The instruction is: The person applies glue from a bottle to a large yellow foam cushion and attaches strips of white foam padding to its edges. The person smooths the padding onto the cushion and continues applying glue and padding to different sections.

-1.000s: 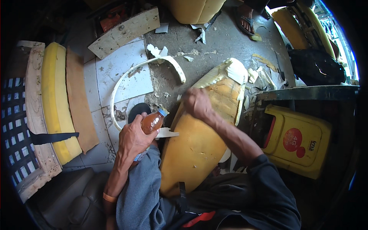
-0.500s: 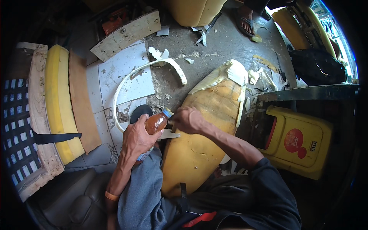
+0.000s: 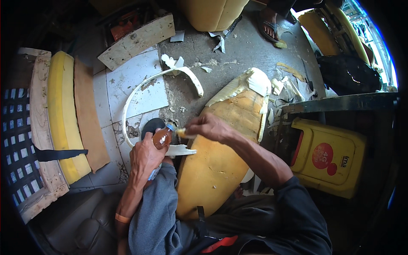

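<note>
Beside the foam pad (image 3: 214, 172), my L hand (image 3: 144, 158) was wrapped round the bottle (image 3: 162, 138) & my R hand (image 3: 210, 127), pinching a yellow bit (image 3: 181, 133), had just drawn clear, so said bit was prob. free.

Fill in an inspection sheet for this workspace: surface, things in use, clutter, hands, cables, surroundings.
Surface: floor, part worn white tile, part grey.
Things in use: bottle of brownish liquid; small yellowish piece; yellow foam pad.
Clutter: pale curved strip and cream scraps.
Hands: left hand grips the bottle; right hand's fingers hold the yellowish piece near its top.
Cables: nothing seen.
Surroundings: another person's sandalled foot, upper right.
</note>
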